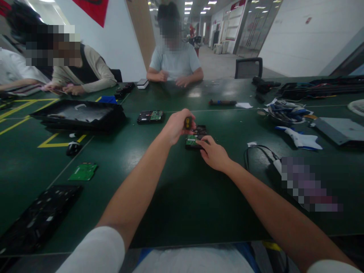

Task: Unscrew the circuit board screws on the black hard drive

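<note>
A hard drive (pixel 191 141) with a green circuit board lies flat on the green table in front of me. Above its far left side, my left hand (pixel 179 125) is closed around a screwdriver (pixel 187 123) with a black and yellow handle; the screwdriver's tip is hidden. My right hand (pixel 213 152) holds the near right edge of the drive, its fingertips resting on the board. Further left sits a second hard drive (pixel 150 116), apart from both hands.
Black trays (pixel 82 115), a mouse (pixel 74 148), a loose green circuit board (pixel 83 171) and a black panel (pixel 40 216) lie left. On the right are a cable (pixel 246 155), gloves (pixel 303 138) and a grey metal box (pixel 338 129). Several people sit across the table.
</note>
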`<state>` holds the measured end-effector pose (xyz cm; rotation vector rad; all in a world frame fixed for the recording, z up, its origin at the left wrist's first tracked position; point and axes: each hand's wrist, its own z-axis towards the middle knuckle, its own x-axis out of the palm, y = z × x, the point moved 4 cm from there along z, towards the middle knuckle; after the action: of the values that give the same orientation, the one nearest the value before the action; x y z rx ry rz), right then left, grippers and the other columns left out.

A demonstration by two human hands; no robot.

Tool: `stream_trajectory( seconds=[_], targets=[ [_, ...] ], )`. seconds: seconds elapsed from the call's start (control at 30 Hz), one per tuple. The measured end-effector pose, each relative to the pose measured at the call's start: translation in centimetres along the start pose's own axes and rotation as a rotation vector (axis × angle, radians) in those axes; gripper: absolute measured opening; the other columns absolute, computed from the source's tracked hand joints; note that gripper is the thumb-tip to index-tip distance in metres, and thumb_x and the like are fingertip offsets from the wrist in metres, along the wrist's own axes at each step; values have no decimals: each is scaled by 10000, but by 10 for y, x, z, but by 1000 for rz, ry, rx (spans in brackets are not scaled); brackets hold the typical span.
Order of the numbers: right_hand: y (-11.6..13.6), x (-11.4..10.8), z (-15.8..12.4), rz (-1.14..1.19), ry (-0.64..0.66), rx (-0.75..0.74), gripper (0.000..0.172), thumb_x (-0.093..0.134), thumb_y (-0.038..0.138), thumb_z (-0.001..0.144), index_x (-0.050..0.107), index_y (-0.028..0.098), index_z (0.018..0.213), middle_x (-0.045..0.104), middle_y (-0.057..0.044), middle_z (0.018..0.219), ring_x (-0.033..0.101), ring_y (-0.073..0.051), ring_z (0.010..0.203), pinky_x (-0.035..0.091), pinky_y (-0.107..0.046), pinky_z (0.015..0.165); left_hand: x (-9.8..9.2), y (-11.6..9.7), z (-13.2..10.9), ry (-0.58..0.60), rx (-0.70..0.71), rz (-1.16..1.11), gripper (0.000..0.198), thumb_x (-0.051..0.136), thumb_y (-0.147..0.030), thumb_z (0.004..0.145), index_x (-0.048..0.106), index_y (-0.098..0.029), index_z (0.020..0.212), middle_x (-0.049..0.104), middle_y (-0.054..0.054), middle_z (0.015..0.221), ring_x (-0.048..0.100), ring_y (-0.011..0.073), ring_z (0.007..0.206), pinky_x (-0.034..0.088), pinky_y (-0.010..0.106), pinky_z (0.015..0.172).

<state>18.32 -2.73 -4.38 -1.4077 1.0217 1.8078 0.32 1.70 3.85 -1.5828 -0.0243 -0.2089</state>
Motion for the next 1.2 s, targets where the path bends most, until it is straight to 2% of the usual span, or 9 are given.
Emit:
stream_trajectory(
  seconds=[0.17,0.3,0.43,0.6,0.87,1.07,1.2],
  targets=[
    [-1,2,0,-2,-3,-8,507,461,319,1073,530,238,1569,456,-137,1590,692,-228,950,555,-351,692,-5,-1,2,-74,15,-15,200,666,-400,834,599,-213,850,705,70,789,692,203,722,595,316,644],
    [-1,3,2,-14,-7,-1,503,465,307,1072,539,229,1563,458,-135,1592,697,-231,962,556,-357,707,-10,-1,4,-149,56,-3,178,643,-368,832,646,-194,794,672,65,788,661,185,752,572,272,612],
    [-1,3,2,-17,-15,-4,502,463,304,1074,541,220,1562,461,-135,1595,699,-237,955,558,-368,703,-10,-1,4,-123,60,-18,178,648,-361,843,663,-185,829,676,69,783,681,191,760,584,277,613],
    [0,2,1,-4,-9,-4,502,476,306,1071,538,230,1563,454,-140,1598,699,-241,977,559,-359,709,-9,-5,2,-150,96,-11,137,655,-318,843,585,-209,890,711,68,813,728,214,778,614,303,614],
    [-1,2,1,3,-3,-1,498,482,305,1074,543,222,1561,450,-145,1599,686,-222,931,551,-344,681,-18,-9,5,-246,220,151,141,644,-308,796,693,-187,744,653,83,888,605,179,790,497,208,478],
    [-2,2,0,-15,-18,-11,489,483,305,1075,547,225,1553,462,-140,1582,687,-216,937,539,-331,690,-16,0,8,-227,111,-56,178,653,-339,803,681,-192,899,674,64,840,650,190,749,549,264,519],
    [-2,4,1,-5,-20,-20,501,489,305,1070,540,237,1563,463,-145,1576,685,-221,943,540,-336,698,-13,4,9,-233,78,-133,166,642,-353,816,653,-190,847,703,72,868,670,178,760,537,255,539]
  ],
)
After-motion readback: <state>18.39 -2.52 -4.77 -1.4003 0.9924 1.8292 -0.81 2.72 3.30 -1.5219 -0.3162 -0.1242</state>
